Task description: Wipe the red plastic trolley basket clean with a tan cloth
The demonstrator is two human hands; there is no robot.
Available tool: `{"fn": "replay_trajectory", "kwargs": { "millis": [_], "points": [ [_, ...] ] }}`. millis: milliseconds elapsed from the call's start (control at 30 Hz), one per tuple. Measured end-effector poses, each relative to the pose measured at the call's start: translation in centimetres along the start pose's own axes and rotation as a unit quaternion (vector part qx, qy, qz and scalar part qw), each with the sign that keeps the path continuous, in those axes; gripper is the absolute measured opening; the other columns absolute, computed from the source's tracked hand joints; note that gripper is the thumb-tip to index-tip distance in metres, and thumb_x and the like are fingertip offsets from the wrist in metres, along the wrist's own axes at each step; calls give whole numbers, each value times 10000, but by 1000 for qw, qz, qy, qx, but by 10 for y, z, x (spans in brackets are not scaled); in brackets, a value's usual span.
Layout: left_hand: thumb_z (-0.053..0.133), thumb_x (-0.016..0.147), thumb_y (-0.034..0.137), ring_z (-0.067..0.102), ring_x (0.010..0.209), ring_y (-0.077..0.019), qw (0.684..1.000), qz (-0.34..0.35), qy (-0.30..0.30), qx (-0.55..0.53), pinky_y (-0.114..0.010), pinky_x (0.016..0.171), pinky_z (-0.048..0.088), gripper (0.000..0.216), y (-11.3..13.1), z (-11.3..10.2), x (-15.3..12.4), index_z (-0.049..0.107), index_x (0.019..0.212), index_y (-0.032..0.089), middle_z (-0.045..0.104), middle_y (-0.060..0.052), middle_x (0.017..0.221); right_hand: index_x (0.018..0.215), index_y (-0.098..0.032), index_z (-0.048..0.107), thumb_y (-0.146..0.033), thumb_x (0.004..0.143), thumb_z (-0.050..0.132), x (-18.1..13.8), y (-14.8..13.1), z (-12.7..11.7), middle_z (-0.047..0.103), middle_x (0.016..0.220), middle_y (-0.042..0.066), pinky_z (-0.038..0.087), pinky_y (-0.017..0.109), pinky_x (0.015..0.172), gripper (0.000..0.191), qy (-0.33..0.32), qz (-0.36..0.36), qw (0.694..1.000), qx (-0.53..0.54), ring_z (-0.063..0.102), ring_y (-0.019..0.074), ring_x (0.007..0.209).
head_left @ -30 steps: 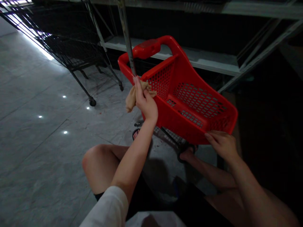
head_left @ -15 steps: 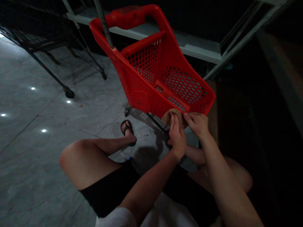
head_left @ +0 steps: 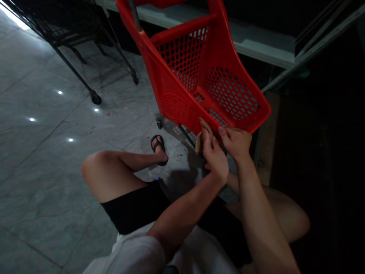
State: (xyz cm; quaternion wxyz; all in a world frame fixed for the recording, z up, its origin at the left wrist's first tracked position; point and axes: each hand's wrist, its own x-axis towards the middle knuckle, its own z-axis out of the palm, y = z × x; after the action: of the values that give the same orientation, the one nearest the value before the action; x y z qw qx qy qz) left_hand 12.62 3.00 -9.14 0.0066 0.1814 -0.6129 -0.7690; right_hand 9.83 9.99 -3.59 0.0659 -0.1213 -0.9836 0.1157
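Observation:
A red plastic shopping cart point(head_left: 171, 85) with perforated walls stands tilted across my view in front of me. My left hand point(head_left: 216, 156) is closed on a folded brown cloth point(head_left: 199, 143), held against the outside of the cart's near side wall. Part of the cloth is hidden behind my fingers. Close beside it, my right hand point(head_left: 236, 142) grips the cart's upper rim near its front corner, thumb on top. The fingers of that hand are mostly out of sight behind the rim.
Another cart, dark metal with casters point(head_left: 95, 97), stands at the upper left. A pale shelf frame point(head_left: 265, 51) runs behind the red cart. My sandalled foot point(head_left: 159, 149) rests on the grey tiled floor point(head_left: 51, 182) by a cart wheel point(head_left: 159, 122).
The view has shifted, so the cart sits higher and further right. My left hand has turned and the cloth is folded differently in it. My right hand has closed over the rim.

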Motion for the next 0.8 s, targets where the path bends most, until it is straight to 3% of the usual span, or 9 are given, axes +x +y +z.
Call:
{"fn": "replay_trajectory", "kwargs": {
  "millis": [100, 200, 300, 400, 500, 567, 667, 800],
  "points": [
    [544, 1060, 97, 471, 1625, -226, 999, -6, -31, -24, -406, 1407, 328, 519, -4, -9, 2, 709, 1498, 321, 598, 10, 1669, 890, -241, 814, -572, 1115, 394, 1, 5, -1, 818, 894, 132, 423, 369, 700, 580, 7, 0, 1000, -4, 749, 301, 898],
    [475, 1016, -15, 669, 1453, -230, 993, -106, 40, -21, -426, 1317, 471, 529, -21, -13, 14, 776, 1356, 258, 788, -57, 1412, 883, -229, 810, -575, 1111, 348, -1, 9, -3, 819, 911, 155, 412, 381, 693, 621, 9, -10, 1000, -11, 752, 323, 890],
    [407, 1042, -18, 799, 1227, -229, 986, -131, 91, -40, -422, 1134, 636, 518, -24, -2, 34, 749, 1353, 215, 842, -75, 1187, 859, -230, 800, -593, 1110, 308, -2, 13, -5, 807, 878, 166, 399, 383, 677, 662, 4, -16, 999, -28, 751, 331, 878],
    [392, 1072, -11, 751, 1330, -194, 988, -93, 100, -73, -373, 1160, 614, 542, -1, 9, 53, 671, 1478, 215, 789, -82, 1393, 869, -232, 799, -588, 1110, 311, -2, 15, -6, 802, 857, 159, 409, 375, 675, 650, 2, -20, 999, -32, 752, 324, 870],
    [427, 1100, 13, 563, 1552, -143, 992, -18, 82, -91, -324, 1320, 448, 562, 28, 12, 64, 612, 1568, 263, 596, -24, 1678, 898, -234, 797, -567, 1119, 336, -1, 14, -7, 815, 904, 163, 442, 383, 716, 610, -10, -12, 999, -32, 761, 330, 910],
    [456, 1098, 16, 462, 1622, -129, 994, 23, 60, -85, -321, 1380, 351, 571, 36, 7, 67, 615, 1574, 289, 523, 21, 1735, 909, -229, 791, -551, 1121, 364, 0, 12, -8, 821, 949, 174, 455, 390, 742, 575, -19, 4, 999, -37, 765, 336, 936],
    [457, 1064, -30, 386, 1665, -136, 997, 33, 37, -54, -350, 1419, 262, 618, 24, -5, 66, 637, 1561, 290, 505, 29, 1743, 873, -237, 774, -532, 1115, 385, 2, 8, -9, 817, 951, 174, 457, 391, 741, 546, -27, 15, 999, -40, 763, 336, 926],
    [419, 997, -93, 587, 1540, -229, 997, -43, 56, -25, -474, 1352, 423, 701, -6, -13, 65, 604, 1597, 218, 625, -97, 1638, 804, -266, 748, -532, 1098, 375, 2, 9, -8, 800, 876, 156, 445, 384, 705, 544, -15, 0, 999, -37, 759, 328, 877]
  ]
}}
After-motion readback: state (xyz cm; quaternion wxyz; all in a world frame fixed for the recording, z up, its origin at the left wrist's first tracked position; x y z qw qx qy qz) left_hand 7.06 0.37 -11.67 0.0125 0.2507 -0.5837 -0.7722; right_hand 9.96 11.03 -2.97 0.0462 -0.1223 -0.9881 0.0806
